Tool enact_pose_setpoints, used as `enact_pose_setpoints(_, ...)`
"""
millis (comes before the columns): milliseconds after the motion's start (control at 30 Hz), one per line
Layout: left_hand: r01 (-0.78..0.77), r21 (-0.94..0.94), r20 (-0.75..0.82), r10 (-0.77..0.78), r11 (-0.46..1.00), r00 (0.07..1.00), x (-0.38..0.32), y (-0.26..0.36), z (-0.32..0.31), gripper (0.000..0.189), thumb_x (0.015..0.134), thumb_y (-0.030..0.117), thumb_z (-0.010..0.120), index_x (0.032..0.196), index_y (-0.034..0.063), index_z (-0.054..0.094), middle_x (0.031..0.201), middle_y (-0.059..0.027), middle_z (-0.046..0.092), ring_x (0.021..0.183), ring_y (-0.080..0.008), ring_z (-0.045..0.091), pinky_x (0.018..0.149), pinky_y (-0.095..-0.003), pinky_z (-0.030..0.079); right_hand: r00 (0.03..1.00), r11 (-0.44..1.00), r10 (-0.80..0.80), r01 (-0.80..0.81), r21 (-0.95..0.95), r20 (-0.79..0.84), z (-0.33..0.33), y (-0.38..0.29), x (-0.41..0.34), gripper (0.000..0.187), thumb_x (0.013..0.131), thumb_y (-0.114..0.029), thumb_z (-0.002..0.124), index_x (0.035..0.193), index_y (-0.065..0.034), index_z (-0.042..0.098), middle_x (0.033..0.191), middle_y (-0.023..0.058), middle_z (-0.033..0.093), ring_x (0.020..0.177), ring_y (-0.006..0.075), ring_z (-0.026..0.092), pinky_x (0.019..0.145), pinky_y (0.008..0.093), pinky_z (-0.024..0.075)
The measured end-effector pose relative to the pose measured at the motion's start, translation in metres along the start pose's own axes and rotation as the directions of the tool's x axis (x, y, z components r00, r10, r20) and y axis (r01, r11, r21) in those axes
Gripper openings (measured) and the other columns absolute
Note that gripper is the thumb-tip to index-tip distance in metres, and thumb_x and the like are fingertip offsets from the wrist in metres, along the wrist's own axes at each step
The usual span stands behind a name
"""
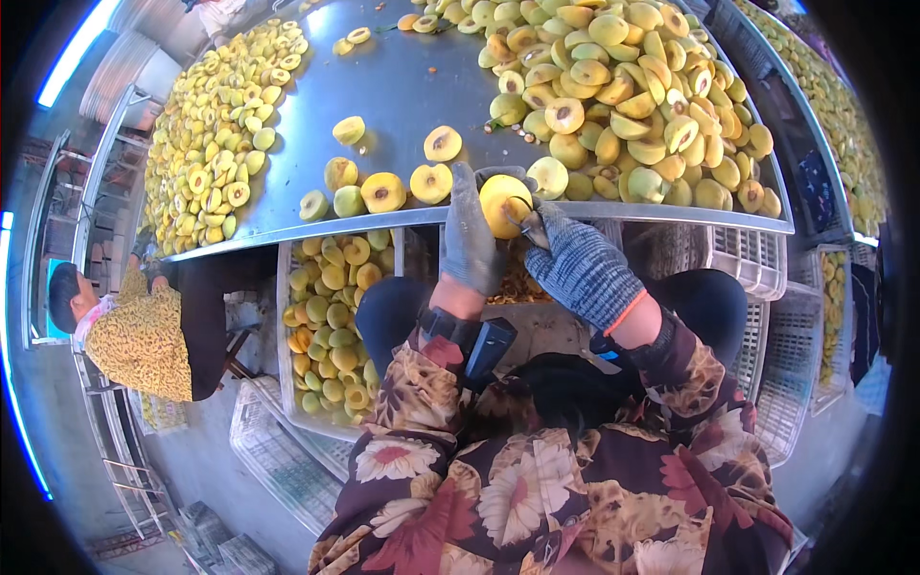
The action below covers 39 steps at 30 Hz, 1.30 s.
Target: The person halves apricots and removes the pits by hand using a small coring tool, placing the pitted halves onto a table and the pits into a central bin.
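Just in front of the metal table's edge, my left hand (471,233), in a grey glove, holds a yellow stone-fruit half (505,206). My right hand (586,262), in a blue-grey knit glove with an orange cuff, grips a small metal tool (530,224) whose curved end lies against the fruit's face. Several halves, one a cut yellow half (383,192), lie along the edge to the left. Behind my right hand a pale half (548,178) rests by a large heap of halves (632,93). The fingertips of my right hand are partly hidden.
The metal table (374,79) carries another heap of halves (215,136) at the left. Below its edge stands a crate of fruit (285,359), with scraps between my knees. Empty plastic crates (280,445) flank me. A person in a yellow patterned top (144,345) is at the left.
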<state>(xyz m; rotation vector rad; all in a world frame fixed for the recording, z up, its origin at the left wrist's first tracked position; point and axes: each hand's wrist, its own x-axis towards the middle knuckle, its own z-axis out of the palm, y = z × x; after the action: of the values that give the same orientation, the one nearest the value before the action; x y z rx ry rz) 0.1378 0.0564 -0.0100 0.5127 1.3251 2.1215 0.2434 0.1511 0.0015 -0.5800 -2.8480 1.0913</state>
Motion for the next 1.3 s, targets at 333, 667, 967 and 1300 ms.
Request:
enact_pose_setpoints(333, 0.158, 0.049, -0.161, -0.149, 0.986, 0.976, 0.006, -0.02, -0.016, 0.074, 0.095, 0.059, 0.018, 0.093, -0.0014, 0.06, 0.082, -0.01, 0.065, 0.075, -0.0163, 0.062, 0.074, -0.0274, 0.051, 0.986, 0.998, -0.025, 0.033, -0.047, 0.163, 0.01, 0.004, 0.003, 0.049, 0.081, -0.027, 0.061, 0.123, -0.0033, 0.049, 0.095, 0.0245, 0.062, 0.091, 0.0388, 0.06, 0.08, 0.0445, 0.0484)
enact_pose_setpoints(667, 0.228, 0.05, -0.037, -0.226, 0.972, 0.973, 0.015, -0.026, -0.002, 0.08, 0.092, 0.064, 0.023, 0.076, -0.0053, 0.06, 0.067, -0.0141, 0.063, 0.054, -0.0204, 0.061, 0.052, -0.028, 0.052, 0.819, 0.628, 0.048, -0.47, 0.62, 0.572, -0.006, 0.027, -0.002, 0.025, 0.085, -0.022, 0.064, 0.1, -0.0054, 0.054, 0.064, 0.0041, 0.052, 0.046, 0.0129, 0.052, 0.036, 0.0262, 0.0403)
enact_pose_setpoints(967, 0.001, 0.139, -0.068, 0.009, 0.99, 0.998, 0.017, -0.028, -0.001, 0.041, 0.092, 0.04, 0.047, 0.089, 0.0015, 0.061, 0.084, -0.0119, 0.064, 0.077, -0.021, 0.063, 0.069, -0.0315, 0.052, 0.842, 0.432, 0.007, -0.489, 0.757, 0.54, 0.007, 0.027, -0.023, 0.026, 0.086, -0.018, 0.061, 0.108, -0.0062, 0.053, 0.066, -0.001, 0.052, 0.048, 0.0082, 0.046, 0.043, 0.0241, 0.0386)
enact_pose_setpoints(1300, -0.29, 0.954, 0.206, 0.548, 0.071, 0.811, -0.042, 0.056, -0.081, 0.022, 0.081, 0.015, 0.062, 0.1, 0.0065, 0.058, 0.092, -0.0126, 0.059, 0.089, -0.0336, 0.056, 0.08, -0.0417, 0.044, 0.977, 0.985, 0.158, -0.166, 0.045, 0.144, 0.029, 0.107, -0.053, 0.036, 0.078, -0.014, 0.059, 0.111, -0.0001, 0.053, 0.089, 0.0266, 0.062, 0.086, 0.0415, 0.06, 0.073, 0.0442, 0.0496)
